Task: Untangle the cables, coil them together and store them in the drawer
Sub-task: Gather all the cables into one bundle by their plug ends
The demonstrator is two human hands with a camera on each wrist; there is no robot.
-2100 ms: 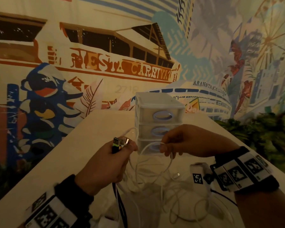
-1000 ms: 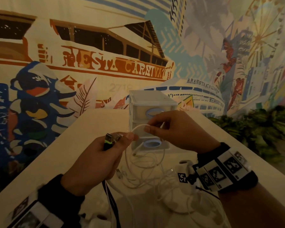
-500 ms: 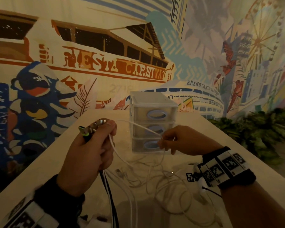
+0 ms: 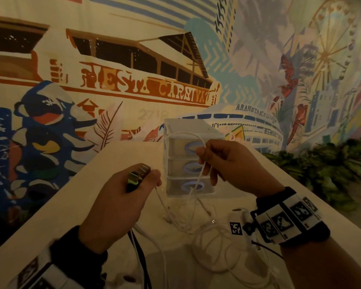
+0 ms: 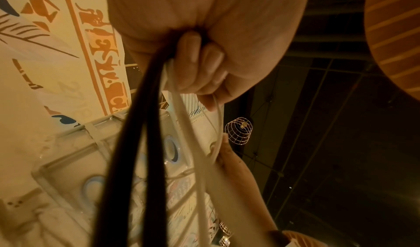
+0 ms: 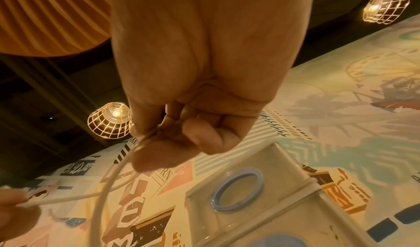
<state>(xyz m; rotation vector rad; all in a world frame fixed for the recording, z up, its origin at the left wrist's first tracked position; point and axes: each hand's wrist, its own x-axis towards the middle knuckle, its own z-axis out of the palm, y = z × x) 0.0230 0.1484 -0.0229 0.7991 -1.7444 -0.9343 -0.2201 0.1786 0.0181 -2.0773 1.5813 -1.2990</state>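
Observation:
My left hand (image 4: pixel 121 203) grips a bundle of cable ends, with plugs (image 4: pixel 139 174) sticking out above the fist. Black cables (image 5: pixel 134 143) and white cables (image 5: pixel 181 130) hang from that fist. My right hand (image 4: pixel 227 163) pinches a thin white cable (image 4: pixel 200 176) raised in front of the drawer unit (image 4: pixel 188 130); the same cable (image 6: pixel 102 197) loops down from thumb and forefinger. The rest of the white cables (image 4: pixel 206 236) lie in loose tangled loops on the table. The small clear unit has three drawers with blue ring handles (image 4: pixel 193 167), all closed.
The pale table (image 4: pixel 71 205) ends at a painted mural wall behind the drawer unit. A white block with a square marker (image 4: pixel 236 224) lies by my right wrist. Green plants (image 4: pixel 321 167) stand off the table's right edge. Caged lamps (image 6: pixel 111 121) hang overhead.
My right hand has lifted the white cable from level with the bottom drawer to in front of the top drawer. My left hand, holding the plugs, has dropped lower and shifted right.

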